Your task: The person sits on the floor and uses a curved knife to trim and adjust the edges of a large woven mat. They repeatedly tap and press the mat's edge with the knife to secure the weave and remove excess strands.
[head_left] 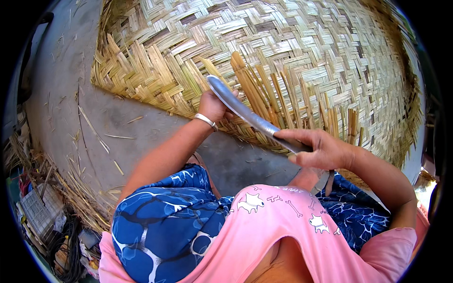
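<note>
A large woven bamboo mat (292, 42) lies on the ground before me, its near edge unfinished with loose bamboo strips (264, 89) sticking up. My right hand (321, 150) grips the handle of a long curved knife (240, 106), whose grey blade points up and left over the mat's edge. My left hand (213, 104), with a silver bangle at the wrist, is closed on the mat's edge strips just under the blade's tip.
Grey concrete floor (66, 94) with scattered bamboo slivers stretches to the left. A heap of bamboo scraps (80, 193) and some clutter with black cables (61, 245) lie at lower left. My knees in blue patterned cloth (160, 221) are below.
</note>
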`<state>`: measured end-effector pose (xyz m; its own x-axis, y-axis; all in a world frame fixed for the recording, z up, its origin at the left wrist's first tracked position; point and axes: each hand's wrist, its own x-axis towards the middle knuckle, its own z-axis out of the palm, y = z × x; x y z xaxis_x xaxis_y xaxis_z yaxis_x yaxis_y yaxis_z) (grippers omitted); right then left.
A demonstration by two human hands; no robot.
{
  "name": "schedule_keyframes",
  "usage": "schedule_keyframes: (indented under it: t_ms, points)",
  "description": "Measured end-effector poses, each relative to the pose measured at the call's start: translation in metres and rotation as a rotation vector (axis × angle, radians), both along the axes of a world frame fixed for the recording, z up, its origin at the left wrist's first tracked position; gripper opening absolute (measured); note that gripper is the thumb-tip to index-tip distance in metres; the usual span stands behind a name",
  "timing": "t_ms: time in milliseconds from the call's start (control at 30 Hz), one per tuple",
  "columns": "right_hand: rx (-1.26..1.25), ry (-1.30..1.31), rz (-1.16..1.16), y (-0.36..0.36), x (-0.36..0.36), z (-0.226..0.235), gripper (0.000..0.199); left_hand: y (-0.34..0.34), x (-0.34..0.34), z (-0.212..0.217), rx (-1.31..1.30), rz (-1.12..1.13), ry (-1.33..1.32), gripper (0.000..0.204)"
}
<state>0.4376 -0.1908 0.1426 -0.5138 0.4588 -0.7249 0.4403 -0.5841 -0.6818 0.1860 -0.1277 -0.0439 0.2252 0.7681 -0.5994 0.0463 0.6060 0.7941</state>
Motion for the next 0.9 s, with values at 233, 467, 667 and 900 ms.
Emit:
schedule_keyframes:
  t_ms: [233, 467, 667, 900]
  points:
    - [0.137, -0.339, 0.12, 0.025, -0.008, -0.022, 0.055, -0.004, 0.001, 0.004, -0.102, 0.091, -0.059, 0.018]
    - [0.199, -0.41, 0.231, 0.032, -0.018, -0.015, 0.054, -0.006, -0.003, 0.011, -0.085, 0.112, -0.112, 0.018]
    - [0.387, -0.506, 0.298, 0.025, -0.03, -0.039, 0.054, 0.001, -0.003, 0.019, -0.245, 0.251, -0.198, 0.02]
    - [0.6, -0.628, 0.345, 0.018, -0.042, -0.072, 0.055, 0.0, -0.002, 0.031, -0.34, 0.223, -0.252, 0.02]
